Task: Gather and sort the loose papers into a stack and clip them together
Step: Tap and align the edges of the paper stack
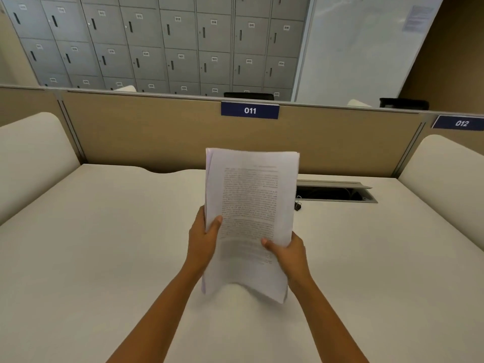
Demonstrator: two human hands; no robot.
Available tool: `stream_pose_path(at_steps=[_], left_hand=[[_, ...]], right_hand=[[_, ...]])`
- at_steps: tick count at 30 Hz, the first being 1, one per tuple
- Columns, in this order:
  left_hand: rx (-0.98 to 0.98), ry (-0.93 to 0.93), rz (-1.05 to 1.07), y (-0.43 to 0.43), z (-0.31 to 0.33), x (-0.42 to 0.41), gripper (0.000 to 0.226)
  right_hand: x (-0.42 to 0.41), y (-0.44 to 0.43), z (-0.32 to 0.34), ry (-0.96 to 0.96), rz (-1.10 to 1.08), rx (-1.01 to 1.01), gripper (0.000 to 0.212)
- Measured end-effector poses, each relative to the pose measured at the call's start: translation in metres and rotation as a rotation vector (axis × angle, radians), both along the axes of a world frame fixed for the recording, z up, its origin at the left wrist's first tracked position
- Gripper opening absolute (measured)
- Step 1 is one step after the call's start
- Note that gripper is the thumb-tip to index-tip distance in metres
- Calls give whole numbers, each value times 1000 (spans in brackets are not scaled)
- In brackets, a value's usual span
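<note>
Just above the desk (104,258), the left hand (204,237) and right hand (288,255) gripped the paper stack (251,195) by its lower sides, long axis running near to far. A small black clip (297,205) lay just right, nearer the right hand.

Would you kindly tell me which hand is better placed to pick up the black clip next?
Probably the right hand: the black clip lies on the desk just right of the paper stack, on that hand's side. The left hand grips the stack's opposite edge and would have to cross it.
</note>
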State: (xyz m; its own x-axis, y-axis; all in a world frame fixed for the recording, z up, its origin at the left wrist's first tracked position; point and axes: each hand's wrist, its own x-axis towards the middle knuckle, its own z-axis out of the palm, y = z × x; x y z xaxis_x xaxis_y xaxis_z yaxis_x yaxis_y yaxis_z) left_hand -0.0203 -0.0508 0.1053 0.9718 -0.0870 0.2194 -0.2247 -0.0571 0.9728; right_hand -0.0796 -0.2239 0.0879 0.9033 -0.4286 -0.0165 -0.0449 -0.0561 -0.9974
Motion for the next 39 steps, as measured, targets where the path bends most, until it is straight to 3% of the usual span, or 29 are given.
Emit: stream_pose_path(at_steps=[5,8,14,23,30,34,39], left_hand=[[-245,32,-53,-7,6,-2,34],[-184,157,-71,-3,-9,-2,28],[-125,179,-114,2,-17,6,30],[-20,178,-88,4,-17,11,25],[-37,497,-291,25,-12,25,26],[17,561,-363,32,-19,34,31],[-100,488,-178,34,-10,58,32]], right_hand=[[3,8,-4,-210,-109,58,21],[1,6,-22,-163,-91,78,8],[5,-2,-31,-117,-61,109,23],[3,-10,-26,-59,36,113,24],[-5,-25,-1,69,290,95,37],[-7,-23,-2,104,313,98,35],[-8,-18,-11,123,288,129,33]])
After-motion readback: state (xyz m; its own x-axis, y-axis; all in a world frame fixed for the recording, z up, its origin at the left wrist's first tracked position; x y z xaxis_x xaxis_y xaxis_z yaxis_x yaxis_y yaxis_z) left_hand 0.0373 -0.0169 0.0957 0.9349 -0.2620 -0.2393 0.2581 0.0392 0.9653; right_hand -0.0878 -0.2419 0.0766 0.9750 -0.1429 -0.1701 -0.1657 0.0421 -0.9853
